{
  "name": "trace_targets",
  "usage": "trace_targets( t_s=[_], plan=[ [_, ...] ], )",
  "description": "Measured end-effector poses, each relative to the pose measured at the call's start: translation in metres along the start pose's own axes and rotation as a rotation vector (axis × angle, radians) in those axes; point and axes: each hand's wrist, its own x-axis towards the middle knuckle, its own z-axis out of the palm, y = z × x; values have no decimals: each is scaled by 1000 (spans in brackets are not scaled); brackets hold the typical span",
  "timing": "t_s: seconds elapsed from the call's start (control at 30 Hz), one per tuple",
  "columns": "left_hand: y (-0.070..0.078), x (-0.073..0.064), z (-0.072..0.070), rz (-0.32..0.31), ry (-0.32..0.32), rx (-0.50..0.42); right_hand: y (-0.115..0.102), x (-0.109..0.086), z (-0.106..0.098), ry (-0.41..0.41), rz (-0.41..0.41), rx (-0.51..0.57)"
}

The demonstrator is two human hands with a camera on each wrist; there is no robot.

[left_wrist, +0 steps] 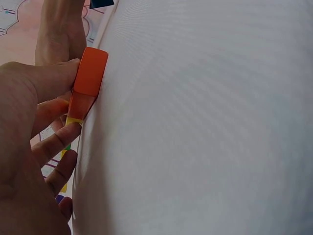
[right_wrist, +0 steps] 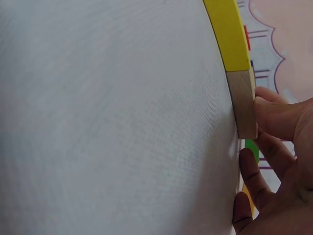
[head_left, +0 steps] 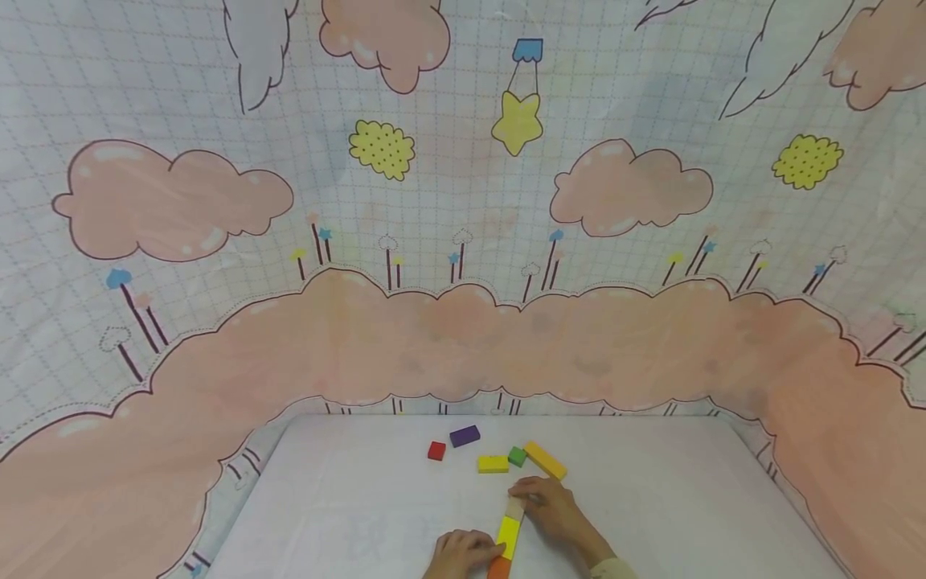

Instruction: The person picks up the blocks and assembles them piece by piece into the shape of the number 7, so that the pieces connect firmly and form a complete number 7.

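Observation:
A row of blocks lies on the white table, running away from the person: an orange block [left_wrist: 92, 73] nearest, a yellow block [head_left: 509, 537] in the middle, and a plain wooden block [right_wrist: 242, 103] at the far end. The left hand [head_left: 461, 553] comes from the left and holds the orange block by its thumb and index finger, close to the seam with the yellow one. From the right, the right hand [head_left: 550, 505] pinches the wooden block, which meets the yellow block end to end. Its other fingers hang loosely curled beyond the block.
Behind the row lie a yellow block [head_left: 493, 464], a green cube [head_left: 517, 457] and a long orange-yellow block [head_left: 546, 461] near the right hand. Farther left are a red cube [head_left: 436, 451] and a purple block [head_left: 465, 437]. A printed cloth [head_left: 463, 346] hangs behind the white table [head_left: 325, 498].

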Motion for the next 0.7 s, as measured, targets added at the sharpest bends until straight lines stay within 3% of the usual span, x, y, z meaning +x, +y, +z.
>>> trace_targets(
  t_s=[0.43, 0.7],
  plan=[
    [1, -1, 0, 12, 14, 11, 3, -2, 2, 28, -78, 1],
    [2, -2, -1, 10, 10, 18, 6, -1, 2, 37, -57, 27]
  ],
)
